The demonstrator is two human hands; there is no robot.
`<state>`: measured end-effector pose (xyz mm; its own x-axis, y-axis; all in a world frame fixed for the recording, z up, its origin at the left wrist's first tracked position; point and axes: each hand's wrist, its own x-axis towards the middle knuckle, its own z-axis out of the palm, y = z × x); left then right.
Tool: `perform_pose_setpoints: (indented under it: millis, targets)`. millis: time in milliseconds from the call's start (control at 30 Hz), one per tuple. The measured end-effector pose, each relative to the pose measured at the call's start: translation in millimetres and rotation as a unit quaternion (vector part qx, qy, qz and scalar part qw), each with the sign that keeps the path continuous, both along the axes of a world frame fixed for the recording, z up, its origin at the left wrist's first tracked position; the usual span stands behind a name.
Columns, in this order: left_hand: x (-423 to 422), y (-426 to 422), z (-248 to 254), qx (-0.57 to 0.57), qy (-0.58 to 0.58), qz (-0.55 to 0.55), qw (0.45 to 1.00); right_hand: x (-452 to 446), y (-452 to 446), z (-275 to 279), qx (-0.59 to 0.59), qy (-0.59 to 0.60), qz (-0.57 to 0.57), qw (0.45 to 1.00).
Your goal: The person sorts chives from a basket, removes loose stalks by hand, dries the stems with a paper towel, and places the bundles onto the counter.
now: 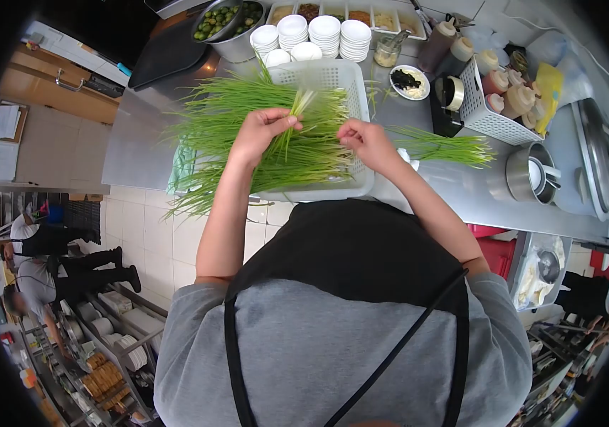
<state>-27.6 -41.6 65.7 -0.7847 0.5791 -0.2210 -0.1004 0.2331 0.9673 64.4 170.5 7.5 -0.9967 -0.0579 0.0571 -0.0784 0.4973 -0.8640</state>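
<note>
A big heap of green chives point(212, 121) lies across a white perforated basket point(358, 92), leaves to the left and pale ends to the right. Over the heap, my left hand point(262, 135) pinches a small bunch of chives point(304, 103) between thumb and fingers, pale ends pointing up. My right hand point(370, 146) is at the basket's right side by the pale ends, its fingers pinched together; what they hold, if anything, I cannot make out. To the right, a smaller bundle of chives point(454, 147) rests on the steel counter point(432, 188).
Behind the basket are stacks of small white dishes point(324, 35) and a pot of green fruits point(237, 43). On the right stand a white crate of sauce bottles point(500, 99), a metal pot point(528, 174) and a large lid point(592, 156). Other people are at the far left and right.
</note>
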Motion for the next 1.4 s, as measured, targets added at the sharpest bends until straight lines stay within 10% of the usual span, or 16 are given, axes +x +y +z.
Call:
perform_pose_setpoints:
  millis: [433,667,833,1400]
  targets:
    - [19.1,17.9,96.8,0.103,0.153,-0.001,0.983,0.5,12.4,48.2,-0.203,0.042,-0.060,0.976]
    - [25.2,43.6,54.2,0.080,0.023,-0.094,0.992,-14.2,-5.2,77.7,-0.206,0.191,-0.063,0.958]
    - [24.4,38.6,33.9,0.078,-0.008,-0.090,0.993,-20.9,-1.7,74.8,-0.383,0.003,-0.089,0.920]
    - [29.8,21.8,14.2,0.006,0.008,-0.034,0.999,-32.8,9.5,65.7,-0.343,0.020,-0.114,0.932]
